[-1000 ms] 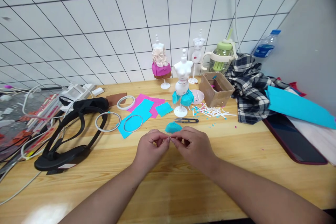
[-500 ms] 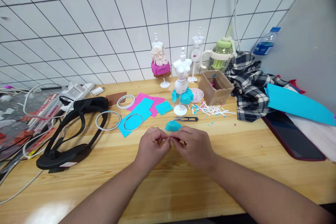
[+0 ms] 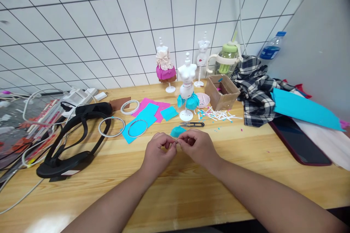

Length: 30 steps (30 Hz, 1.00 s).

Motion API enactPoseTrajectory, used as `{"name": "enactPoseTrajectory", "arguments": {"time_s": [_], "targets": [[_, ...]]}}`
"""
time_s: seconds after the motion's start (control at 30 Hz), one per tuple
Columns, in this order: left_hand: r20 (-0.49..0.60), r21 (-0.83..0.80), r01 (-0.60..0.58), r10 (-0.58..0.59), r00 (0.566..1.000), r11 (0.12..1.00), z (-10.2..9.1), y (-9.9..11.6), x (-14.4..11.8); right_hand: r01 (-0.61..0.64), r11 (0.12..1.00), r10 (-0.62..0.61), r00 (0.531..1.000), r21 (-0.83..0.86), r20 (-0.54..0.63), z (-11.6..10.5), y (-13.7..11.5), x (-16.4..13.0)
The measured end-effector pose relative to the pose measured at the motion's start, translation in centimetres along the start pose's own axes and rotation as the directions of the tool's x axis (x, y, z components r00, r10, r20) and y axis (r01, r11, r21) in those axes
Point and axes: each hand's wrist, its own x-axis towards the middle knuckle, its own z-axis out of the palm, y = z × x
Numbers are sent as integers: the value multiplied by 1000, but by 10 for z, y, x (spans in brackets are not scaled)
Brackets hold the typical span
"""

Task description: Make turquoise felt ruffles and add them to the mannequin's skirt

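Observation:
My left hand [image 3: 161,151] and my right hand [image 3: 198,148] meet above the wooden table, thumbs and forefingers pinched close together. Whatever sits between the fingertips is too small to make out. Just beyond them lies a small turquoise paper piece [image 3: 177,131], with thread snips [image 3: 193,124] touching or close behind it. A white mini dress form [image 3: 187,74] stands further back, turquoise ruffled paper [image 3: 191,101] around its lower part. Left of it are turquoise sheets [image 3: 144,118], pink paper [image 3: 147,105] and rolls of white tape [image 3: 130,107].
Behind stand a dress form in a pink skirt [image 3: 166,72], another bare form [image 3: 202,54], a cardboard box [image 3: 222,96], and a jug [image 3: 227,58]. White paper strips [image 3: 218,113] lie scattered. A black headset [image 3: 73,145] sits left; a phone [image 3: 300,145] and plaid cloth [image 3: 254,91] lie right.
The view has shifted slightly, so the scene sits a little further left. My right hand has tilted a little at the fingertips; both hands keep their pinch together.

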Motion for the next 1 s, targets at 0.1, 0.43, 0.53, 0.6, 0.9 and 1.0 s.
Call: {"name": "enactPoseTrajectory", "arguments": {"time_s": [0.1, 0.43, 0.53, 0.6, 0.9, 1.0], "targets": [[-20, -58, -48, 47, 999, 997, -4, -3, -1, -97, 972, 90, 995, 214, 44, -4, -2, 4], [-187, -102, -56, 36, 982, 993, -15, -18, -8, 161, 804, 27, 952, 572, -305, -32, -9, 13], [-212, -119, -47, 21, 977, 992, -14, -21, -8, 428, 823, -118, 773, 374, -624, -50, -2, 24], [-261, -121, -86, 52, 964, 989, -14, -25, -8, 468, 852, -192, 695, 233, -693, -61, 6, 32], [-311, -2, -180, 170, 935, 984, -16, -38, -7, 54, 996, -86, 757, -70, -648, -76, 56, 53], [-284, -32, -217, 199, 938, 976, -17, -38, -6, 19, 1000, -16, 754, -3, -657, -75, 62, 54]]}}
